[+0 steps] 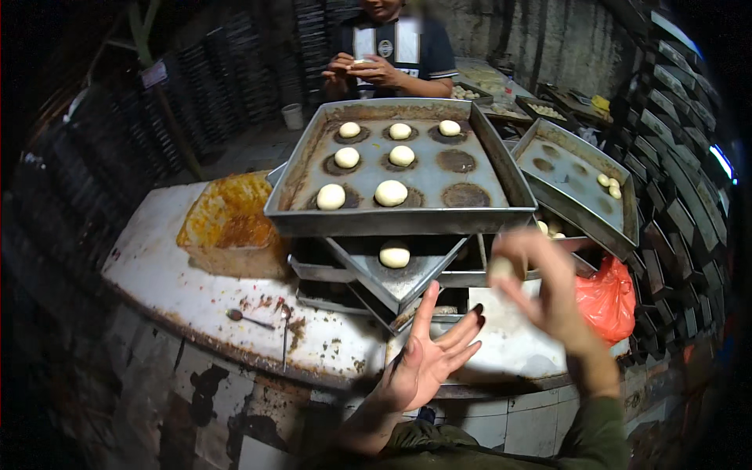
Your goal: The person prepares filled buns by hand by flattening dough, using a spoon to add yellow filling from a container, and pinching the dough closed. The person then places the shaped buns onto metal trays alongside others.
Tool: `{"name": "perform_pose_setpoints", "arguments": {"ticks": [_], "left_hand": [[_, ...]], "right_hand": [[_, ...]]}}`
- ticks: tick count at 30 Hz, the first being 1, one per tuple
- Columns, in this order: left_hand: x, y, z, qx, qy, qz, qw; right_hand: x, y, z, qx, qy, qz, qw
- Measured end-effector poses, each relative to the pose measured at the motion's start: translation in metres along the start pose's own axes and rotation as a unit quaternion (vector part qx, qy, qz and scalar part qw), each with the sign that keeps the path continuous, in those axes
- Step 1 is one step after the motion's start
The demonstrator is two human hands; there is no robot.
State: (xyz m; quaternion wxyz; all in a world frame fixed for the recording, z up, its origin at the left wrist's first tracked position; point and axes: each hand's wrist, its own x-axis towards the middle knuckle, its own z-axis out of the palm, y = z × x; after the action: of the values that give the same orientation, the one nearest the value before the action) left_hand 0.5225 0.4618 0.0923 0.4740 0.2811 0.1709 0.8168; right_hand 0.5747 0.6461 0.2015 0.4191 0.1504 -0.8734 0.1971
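Observation:
My left hand (431, 360) is open, palm up and fingers spread, in front of the stacked trays, with nothing on it. To its right, my raised right hand (544, 278) is blurred by motion. Its fingers are curled round a pale dough ball (501, 271), which is partly hidden. Ahead of both hands, a metal tray (399, 222) tops the stack and carries several round dough balls (391, 193) on dark, greasy spots. Below it, a lower tray (403, 291) set at an angle shows one dough ball (394, 254) at its corner.
An orange-stained tub (235, 258) stands left on the white table (157, 258), near a spoon (249, 319). To the right are a tilted tray (580, 164) with a few dough balls and a red plastic bag (607, 298). Across the stack, a person (395, 59) handles something pale.

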Motion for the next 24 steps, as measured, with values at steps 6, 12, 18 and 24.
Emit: {"name": "perform_pose_setpoints", "arguments": {"ticks": [6, 12, 18, 24], "left_hand": [[-0.032, 0.028, -0.076, 0.064, 0.004, -0.080, 0.995], [-0.087, 0.070, -0.143, -0.053, -0.079, -0.192, 0.977], [-0.040, 0.066, -0.154, -0.049, -0.249, -0.195, 0.947], [0.002, 0.015, -0.145, 0.074, -0.275, -0.284, 0.915]], "right_hand": [[0.122, 0.109, 0.034, -0.166, -0.441, 0.301, 0.829], [0.116, 0.141, 0.037, -0.102, -0.327, 0.302, 0.890], [0.133, 0.113, 0.034, -0.034, -0.500, 0.311, 0.807], [0.059, 0.251, -0.144, -0.044, -0.129, 0.332, 0.933]]}}
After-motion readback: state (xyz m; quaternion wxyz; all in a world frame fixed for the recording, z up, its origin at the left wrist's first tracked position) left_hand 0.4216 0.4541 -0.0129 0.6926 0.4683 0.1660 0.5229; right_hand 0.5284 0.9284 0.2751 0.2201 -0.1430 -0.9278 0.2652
